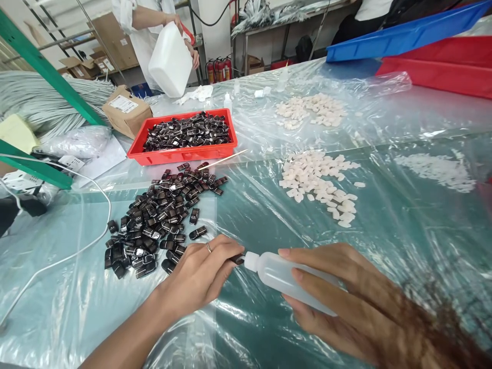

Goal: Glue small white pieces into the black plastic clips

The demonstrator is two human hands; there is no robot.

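Observation:
My left hand pinches a small black piece between thumb and fingers. Wrapped round a translucent white squeeze bottle, my right hand holds it nearly flat, its tip pointing left and meeting the black piece; whether they touch is hard to tell. A loose pile of glossy black pieces lies left of my hands. Behind it, a red tray is full of similar black pieces. Small whitish pieces are spread on the plastic-covered table beyond my right hand.
Across the table a person holds a large white jug. A thin stick lies by the red tray. Blue and red bins stand back right. A green post, cardboard box and white cable are left.

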